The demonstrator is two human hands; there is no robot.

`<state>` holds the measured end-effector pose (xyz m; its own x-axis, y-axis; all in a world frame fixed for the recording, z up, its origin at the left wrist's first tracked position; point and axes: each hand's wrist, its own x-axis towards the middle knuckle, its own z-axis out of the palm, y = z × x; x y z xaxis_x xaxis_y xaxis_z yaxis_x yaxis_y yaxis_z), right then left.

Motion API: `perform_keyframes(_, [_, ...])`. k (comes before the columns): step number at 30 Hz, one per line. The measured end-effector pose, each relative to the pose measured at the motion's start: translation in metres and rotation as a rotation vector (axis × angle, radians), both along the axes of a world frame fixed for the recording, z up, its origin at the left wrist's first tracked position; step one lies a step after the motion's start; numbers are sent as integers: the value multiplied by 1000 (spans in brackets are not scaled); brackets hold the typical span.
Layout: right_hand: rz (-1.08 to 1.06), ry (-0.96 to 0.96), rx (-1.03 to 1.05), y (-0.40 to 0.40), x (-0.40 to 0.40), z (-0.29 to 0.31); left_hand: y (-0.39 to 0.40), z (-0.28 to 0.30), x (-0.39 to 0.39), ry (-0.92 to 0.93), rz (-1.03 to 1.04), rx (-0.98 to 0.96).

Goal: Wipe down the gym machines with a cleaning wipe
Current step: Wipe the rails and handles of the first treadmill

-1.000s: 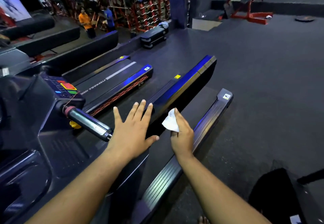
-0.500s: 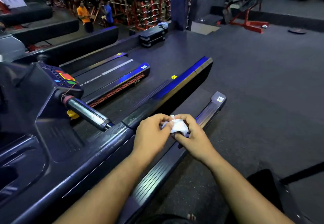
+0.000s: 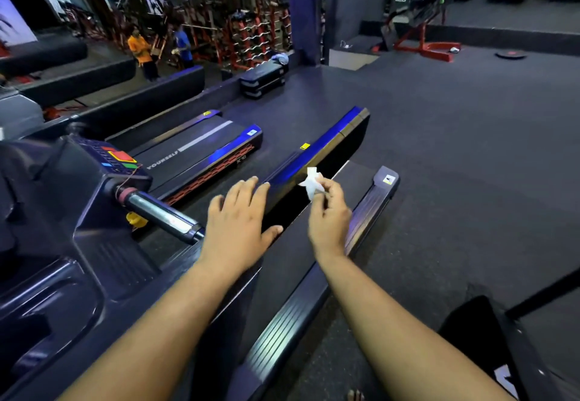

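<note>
A small crumpled white wipe (image 3: 311, 183) is pinched in the fingertips of my right hand (image 3: 329, 218), held above the treadmill belt. My left hand (image 3: 240, 225) is spread flat, palm down, over the treadmill's left side rail (image 3: 314, 156), holding nothing. The dark treadmill runs away from me, with its grooved right side rail (image 3: 370, 206) under my right forearm. Its console (image 3: 103, 165) with red, yellow and green buttons and a chrome handlebar (image 3: 163, 215) sit to the left of my left hand.
A second treadmill (image 3: 201, 152) lies to the left. Black step platforms (image 3: 263, 79) stand beyond. Two people (image 3: 141, 52) stand by red weight racks at the back left. A red bench machine (image 3: 420, 36) is at the back right. Dark floor spreads to the right.
Both hands were together on the wipe half a second ago. They have parted: the left is spread flat over the rail, the right has lifted the wipe in its fingertips.
</note>
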<state>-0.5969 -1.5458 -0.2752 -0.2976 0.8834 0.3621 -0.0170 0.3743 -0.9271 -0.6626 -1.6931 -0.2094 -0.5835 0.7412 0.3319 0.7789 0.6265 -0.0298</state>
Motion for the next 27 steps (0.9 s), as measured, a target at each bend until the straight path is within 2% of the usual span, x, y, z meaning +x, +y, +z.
perform_keyframes(3, [215,-13,151,-20,-28,-27,-3,-1,-17,-100,28,-245])
perform_keyframes(6, [363,-65,208,-22,-40,-50,-4,-1,-24,-151,6,-356])
perform_keyframes(9, [339,-128,180,-8,-47,-50,-1,0,-27,-162,-14,-398])
perform_keyframes(12, [344,-108,208,-9,-47,-48,4,0,-28,-157,-47,-392])
perform_keyframes(15, [441,-173,460,-11,-33,-58,6,-3,-30,-163,-55,-364])
perform_keyframes(17, [435,-266,618,12,-29,-58,6,-3,-30,-167,-43,-377])
perform_keyframes(18, [382,-306,627,31,-31,-55,8,-2,-30,-166,-38,-386])
perform_keyframes(21, [249,-420,461,89,-43,-36,14,-1,-30,-163,-43,-391])
perform_keyframes(24, [335,-360,456,99,-46,-39,26,1,-32,-174,-58,-377])
perform_keyframes(27, [487,-243,461,48,-34,-63,38,0,-36,-156,-79,-380])
